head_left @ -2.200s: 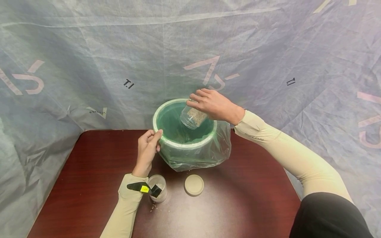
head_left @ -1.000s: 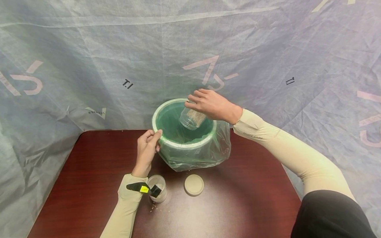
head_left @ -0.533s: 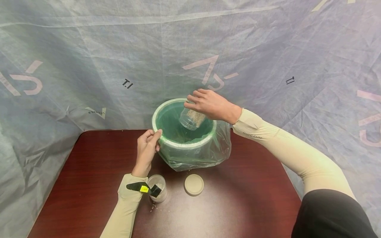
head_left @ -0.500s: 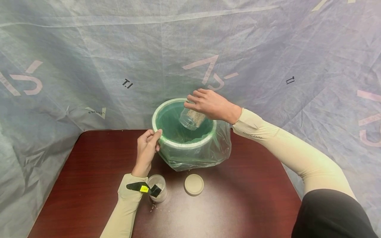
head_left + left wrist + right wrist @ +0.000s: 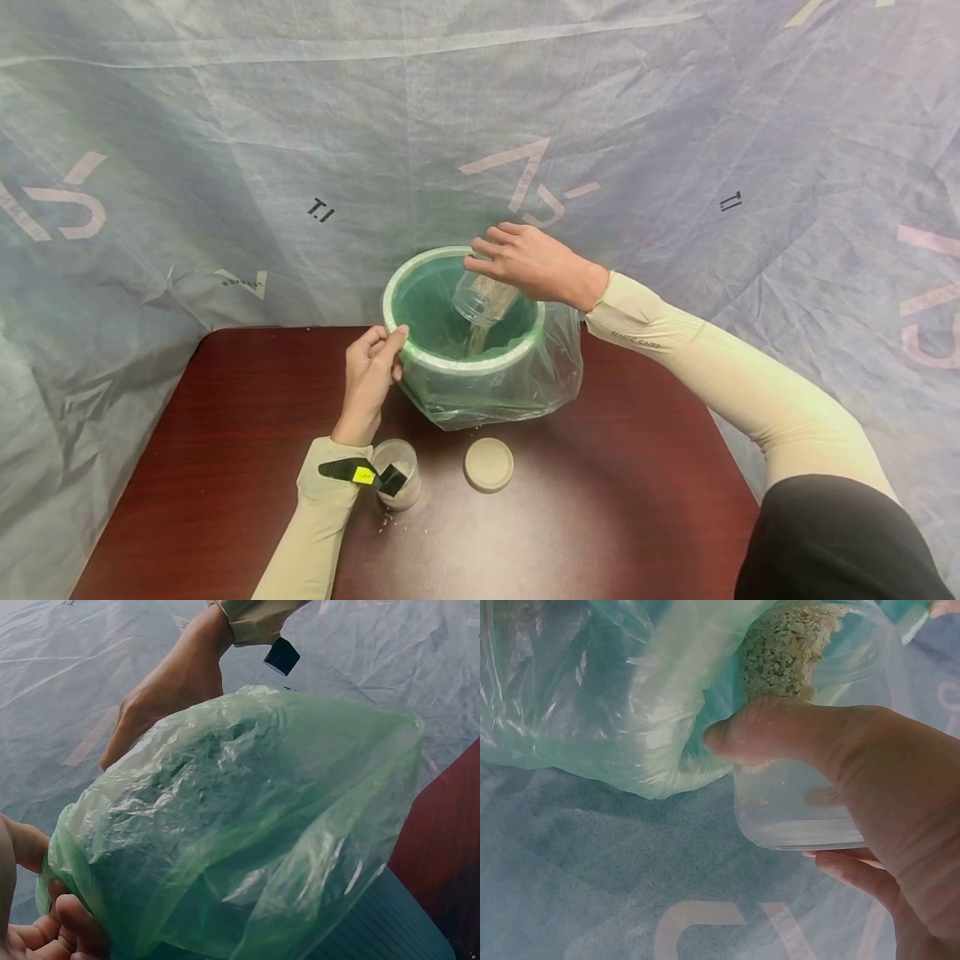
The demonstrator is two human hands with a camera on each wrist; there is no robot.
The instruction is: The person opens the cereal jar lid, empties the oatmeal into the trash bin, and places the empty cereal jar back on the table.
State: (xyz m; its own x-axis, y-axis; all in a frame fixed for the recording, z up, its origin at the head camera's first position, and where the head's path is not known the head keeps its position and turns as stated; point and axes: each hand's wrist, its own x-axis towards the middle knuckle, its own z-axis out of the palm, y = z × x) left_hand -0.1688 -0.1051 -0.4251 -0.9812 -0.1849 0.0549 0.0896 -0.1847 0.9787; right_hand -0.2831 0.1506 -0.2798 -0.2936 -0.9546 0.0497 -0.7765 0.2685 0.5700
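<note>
My right hand [image 5: 542, 265] grips a clear plastic jar [image 5: 474, 300] tipped mouth-down over a bin [image 5: 423, 308] on the table. Pale flakes [image 5: 780, 656] lie against the jar's side near its mouth in the right wrist view. A thin stream of them falls into the bin. Green translucent plastic bag [image 5: 495, 404] lines the bin, folded over the rim and hanging loose outside. At the near left of the rim, my left hand [image 5: 366, 375] pinches the bag's edge, thumb on top. The bottom of the bin is hidden from the head view.
A second clear jar [image 5: 408, 492] with pale contents stands near my left wrist, partly behind the black wrist camera [image 5: 392, 480]. Right of it lies a round beige lid [image 5: 489, 465]. A few crumbs dot the dark red table [image 5: 247, 433]. Grey cloth [image 5: 300, 125] hangs behind.
Flakes now stream out of the tilted jar, where earlier none were seen falling. The right hand has barely shifted; the left hand keeps its place on the rim.
</note>
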